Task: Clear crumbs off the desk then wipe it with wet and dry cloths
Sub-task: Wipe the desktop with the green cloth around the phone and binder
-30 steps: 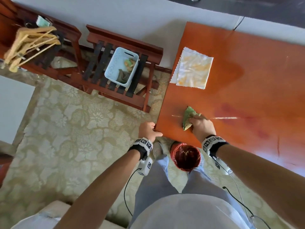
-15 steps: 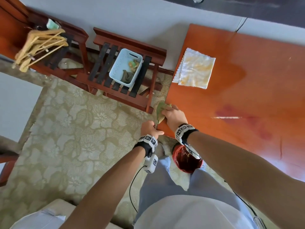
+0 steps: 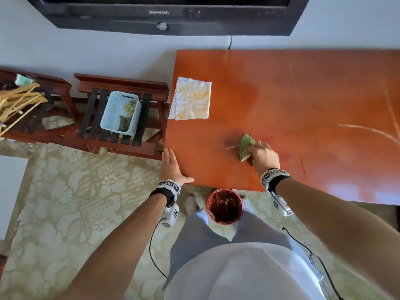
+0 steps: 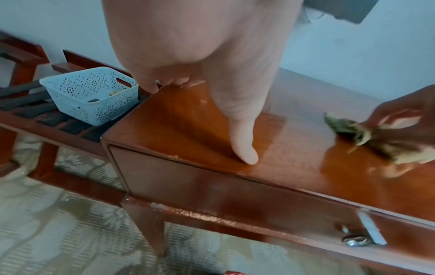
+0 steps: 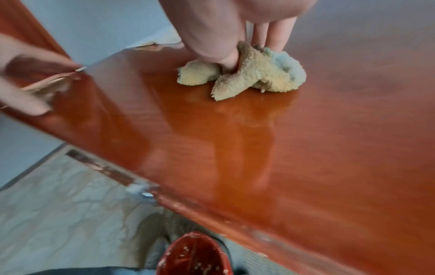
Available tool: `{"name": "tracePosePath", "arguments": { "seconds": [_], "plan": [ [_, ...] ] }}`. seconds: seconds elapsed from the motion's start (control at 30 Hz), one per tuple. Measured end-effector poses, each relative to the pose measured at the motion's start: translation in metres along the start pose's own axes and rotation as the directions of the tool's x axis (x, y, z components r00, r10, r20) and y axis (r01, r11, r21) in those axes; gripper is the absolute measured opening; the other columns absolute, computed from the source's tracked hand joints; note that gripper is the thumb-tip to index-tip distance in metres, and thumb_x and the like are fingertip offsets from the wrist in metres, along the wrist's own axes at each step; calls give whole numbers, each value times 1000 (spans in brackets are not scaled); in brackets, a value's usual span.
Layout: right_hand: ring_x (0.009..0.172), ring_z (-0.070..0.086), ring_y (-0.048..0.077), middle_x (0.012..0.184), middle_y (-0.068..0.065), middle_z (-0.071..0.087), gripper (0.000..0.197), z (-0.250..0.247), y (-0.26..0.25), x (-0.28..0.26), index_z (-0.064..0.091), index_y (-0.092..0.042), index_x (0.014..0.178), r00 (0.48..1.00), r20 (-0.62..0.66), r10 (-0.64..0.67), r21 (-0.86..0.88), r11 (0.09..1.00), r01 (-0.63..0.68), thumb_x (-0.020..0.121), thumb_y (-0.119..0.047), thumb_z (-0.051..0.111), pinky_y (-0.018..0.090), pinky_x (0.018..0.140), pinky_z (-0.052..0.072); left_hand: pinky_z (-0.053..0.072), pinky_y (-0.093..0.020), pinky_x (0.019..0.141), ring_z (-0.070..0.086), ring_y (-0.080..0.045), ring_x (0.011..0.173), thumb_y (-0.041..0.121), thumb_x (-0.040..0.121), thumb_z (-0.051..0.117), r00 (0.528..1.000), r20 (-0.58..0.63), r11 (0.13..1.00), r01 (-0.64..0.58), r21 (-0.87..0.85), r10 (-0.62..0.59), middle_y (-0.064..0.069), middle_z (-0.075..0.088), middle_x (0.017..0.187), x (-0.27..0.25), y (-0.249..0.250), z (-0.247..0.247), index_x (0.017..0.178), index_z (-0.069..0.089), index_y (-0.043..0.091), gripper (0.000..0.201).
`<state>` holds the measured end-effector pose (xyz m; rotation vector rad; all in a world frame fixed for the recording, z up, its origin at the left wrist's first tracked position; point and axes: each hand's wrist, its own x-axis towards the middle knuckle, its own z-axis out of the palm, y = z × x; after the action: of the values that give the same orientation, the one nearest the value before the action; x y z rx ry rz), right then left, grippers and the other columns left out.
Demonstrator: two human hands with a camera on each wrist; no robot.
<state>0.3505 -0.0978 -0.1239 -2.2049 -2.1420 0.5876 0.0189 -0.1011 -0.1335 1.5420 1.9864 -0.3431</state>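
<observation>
— What is lying around the worktop (image 3: 303, 94)?

— A white cloth (image 3: 191, 100) is lying flat near its far left corner, well apart from the hands. Left of the worktop a slatted rack (image 3: 121, 135) is carrying a pale blue basket (image 3: 112, 113) with some scraps in it, and wooden hangers (image 3: 19, 100) are sitting further left. A red bin (image 3: 224, 206) is standing on the patterned carpet (image 3: 65, 202) below the near edge, between the person's legs (pale specks are showing inside). Above, a dark TV (image 3: 162, 16) is hanging on the wall; its logo is too blurred to read.

— And the hands?

— The right hand (image 3: 263, 156) is gripping a bunched green cloth (image 3: 245, 146), thumb and fingers curled into it, pressing it onto the worktop near the front. The left hand (image 3: 171, 167) is lying flat at the near left corner, fingers straight along the side edge, thumb spread along the front.

— Anything changed?

— Half a second ago the green cloth was at the left edge beside the left hand; now it is sitting further right, inboard. The left hand has opened out from a curled grip on the corner.
</observation>
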Motion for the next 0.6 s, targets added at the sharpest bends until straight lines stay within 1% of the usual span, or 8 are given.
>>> {"name": "tracePosePath", "arguments": {
  "seconds": [0.07, 0.17, 0.27, 0.33, 0.4, 0.5, 0.57, 0.6],
  "plan": [
    [100, 62, 39, 107, 4, 69, 38, -10, 36, 5, 72, -23, 106, 997, -49, 66, -22, 998, -67, 78, 2, 65, 44, 60, 57, 12, -40, 128, -8, -25, 157, 57, 55, 95, 1000, 21, 1000, 19, -2, -19, -10, -17, 169, 3, 2, 1, 160, -11, 7, 158],
    [92, 61, 40, 101, 7, 69, 34, -26, 71, 19, 73, -19, 102, 984, -102, 144, -15, 989, -147, 77, 2, 63, 43, 62, 55, 17, -41, 127, -7, -23, 157, 54, 53, 97, 999, -5, 998, 50, -30, -50, -8, -16, 169, 3, 2, 5, 161, -10, 8, 159],
    [90, 60, 40, 99, 10, 68, 36, -29, 74, 33, 73, -13, 101, 975, -93, 201, -19, 979, -204, 72, 6, 62, 41, 65, 53, 29, -43, 123, 2, -24, 158, 50, 46, 100, 991, -42, 983, 124, -138, -131, -7, -13, 170, 1, -1, 10, 161, -10, 10, 164],
    [90, 58, 41, 100, 13, 66, 41, -24, 69, 36, 71, -10, 106, 976, -72, 208, -20, 978, -210, 70, 8, 62, 41, 64, 52, 30, -43, 123, 3, -21, 158, 46, 45, 102, 988, -52, 969, 131, -209, -145, -5, -12, 170, 2, -3, 14, 161, -9, 12, 165],
    [90, 58, 41, 102, 13, 66, 43, -18, 62, 38, 70, -10, 109, 986, -43, 162, -27, 986, -164, 70, 7, 63, 41, 63, 52, 31, -42, 122, 4, -19, 157, 46, 44, 102, 988, -53, 963, 125, -240, -142, -1, -13, 170, 2, -4, 14, 161, -9, 15, 164],
    [91, 59, 42, 109, 12, 67, 40, -10, 43, 44, 71, -10, 108, 999, -16, 40, -60, 997, -40, 72, 5, 66, 43, 64, 56, 36, -41, 119, 6, -17, 157, 53, 43, 100, 989, -64, 965, 114, -235, -133, 5, -14, 170, 2, -9, 14, 162, -10, 22, 164],
    [87, 59, 42, 111, 10, 67, 38, 0, 21, 44, 72, -11, 104, 999, -1, -55, -60, 997, 55, 70, 6, 68, 42, 56, 55, 37, -41, 119, 7, -16, 157, 55, 46, 98, 992, -66, 966, 88, -245, -107, 7, -12, 170, 0, -13, 15, 162, -10, 25, 161],
    [86, 59, 42, 112, 9, 68, 37, 6, 9, 43, 72, -11, 104, 995, -2, -102, -63, 993, 102, 71, 6, 68, 40, 53, 54, 37, -41, 119, 8, -16, 157, 55, 49, 97, 993, -70, 960, 76, -270, -98, 7, -8, 170, 0, -15, 15, 162, -9, 26, 157]
  ]
}}
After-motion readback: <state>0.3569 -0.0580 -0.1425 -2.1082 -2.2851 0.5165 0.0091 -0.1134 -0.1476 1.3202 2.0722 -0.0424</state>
